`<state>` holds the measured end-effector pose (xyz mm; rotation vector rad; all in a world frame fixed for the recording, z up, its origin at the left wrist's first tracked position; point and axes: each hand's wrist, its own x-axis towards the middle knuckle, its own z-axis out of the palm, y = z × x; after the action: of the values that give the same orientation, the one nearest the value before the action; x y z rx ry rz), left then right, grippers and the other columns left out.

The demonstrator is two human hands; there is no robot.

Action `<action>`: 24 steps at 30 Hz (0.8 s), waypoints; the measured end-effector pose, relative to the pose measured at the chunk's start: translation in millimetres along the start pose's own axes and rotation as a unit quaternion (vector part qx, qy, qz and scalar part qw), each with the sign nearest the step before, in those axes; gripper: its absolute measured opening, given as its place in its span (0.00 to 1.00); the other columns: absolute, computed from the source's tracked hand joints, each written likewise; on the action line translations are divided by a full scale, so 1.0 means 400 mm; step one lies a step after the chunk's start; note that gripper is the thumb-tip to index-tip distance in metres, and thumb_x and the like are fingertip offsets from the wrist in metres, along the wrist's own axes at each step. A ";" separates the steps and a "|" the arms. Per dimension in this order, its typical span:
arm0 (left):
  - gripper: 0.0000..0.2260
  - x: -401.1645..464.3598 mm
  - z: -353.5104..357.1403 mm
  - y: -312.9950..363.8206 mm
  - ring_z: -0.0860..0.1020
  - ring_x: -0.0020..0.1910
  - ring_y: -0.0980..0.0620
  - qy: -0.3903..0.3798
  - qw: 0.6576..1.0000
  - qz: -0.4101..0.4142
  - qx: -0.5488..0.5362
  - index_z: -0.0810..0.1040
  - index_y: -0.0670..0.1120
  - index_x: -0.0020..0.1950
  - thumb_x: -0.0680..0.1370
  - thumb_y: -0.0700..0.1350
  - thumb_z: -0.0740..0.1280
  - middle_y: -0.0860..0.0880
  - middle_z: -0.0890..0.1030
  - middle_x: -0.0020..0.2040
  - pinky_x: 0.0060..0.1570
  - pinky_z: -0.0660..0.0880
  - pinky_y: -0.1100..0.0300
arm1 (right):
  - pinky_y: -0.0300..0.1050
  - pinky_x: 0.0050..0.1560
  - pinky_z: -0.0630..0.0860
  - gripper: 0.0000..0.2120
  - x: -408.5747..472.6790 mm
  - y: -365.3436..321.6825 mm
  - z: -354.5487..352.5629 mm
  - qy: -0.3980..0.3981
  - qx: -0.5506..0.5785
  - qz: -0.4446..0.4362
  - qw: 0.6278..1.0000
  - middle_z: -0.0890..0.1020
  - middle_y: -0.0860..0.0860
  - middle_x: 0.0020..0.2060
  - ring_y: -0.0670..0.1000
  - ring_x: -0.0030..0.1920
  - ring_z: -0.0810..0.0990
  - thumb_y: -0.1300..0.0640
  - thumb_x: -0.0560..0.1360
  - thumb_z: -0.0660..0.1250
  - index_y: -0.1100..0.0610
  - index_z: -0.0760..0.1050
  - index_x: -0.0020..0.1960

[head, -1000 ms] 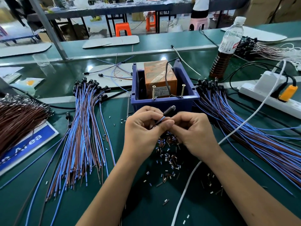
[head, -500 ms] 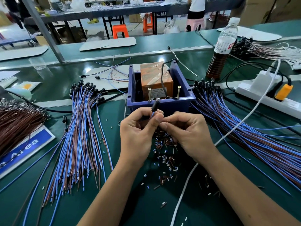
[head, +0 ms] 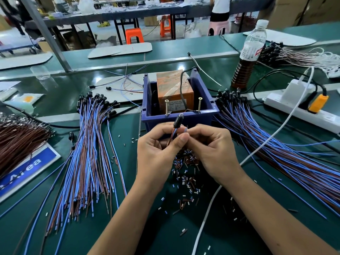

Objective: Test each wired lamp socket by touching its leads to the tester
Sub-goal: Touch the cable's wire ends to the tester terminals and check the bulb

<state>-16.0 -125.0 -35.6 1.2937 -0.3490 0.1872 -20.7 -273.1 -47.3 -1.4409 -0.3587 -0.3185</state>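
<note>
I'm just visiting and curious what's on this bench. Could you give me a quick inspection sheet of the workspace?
Surface: green bench mat.
Job's things: held lamp socket with blue and brown leads; tester, an orange box in a blue bin with two upright screws; wired socket bundles left and right.
Clutter: cut insulation bits; bottle.
Hands: left hand and right hand both pinch the leads.
Cables: white cable; power strip.
Surroundings: orange stools.

two screws (head: 166,107), one bottle (head: 248,52), two stools (head: 134,35)
</note>
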 end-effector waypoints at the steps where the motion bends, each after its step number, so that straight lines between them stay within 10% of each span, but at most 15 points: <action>1: 0.06 0.000 0.001 -0.001 0.85 0.44 0.54 0.000 1.000 -0.009 -0.004 0.86 0.45 0.47 0.72 0.38 0.76 0.48 0.87 0.47 0.47 0.79 0.64 | 0.34 0.41 0.77 0.05 0.000 0.001 -0.001 0.003 -0.004 0.002 1.000 0.87 0.50 0.39 0.43 0.38 0.83 0.63 0.77 0.74 0.64 0.85 0.51; 24: 0.05 0.017 -0.022 0.020 0.85 0.40 0.51 0.223 0.968 0.056 0.100 0.82 0.48 0.44 0.80 0.42 0.73 0.48 0.87 0.39 0.44 0.80 0.62 | 0.39 0.37 0.76 0.01 0.002 -0.024 -0.004 0.232 -0.153 -0.086 0.957 0.85 0.49 0.37 0.48 0.34 0.82 0.60 0.81 0.72 0.57 0.82 0.52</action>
<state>-11.1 -114.7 -27.9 1.3874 -0.0164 0.6102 -23.8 -275.7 -38.6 -1.5832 -0.0481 -0.8668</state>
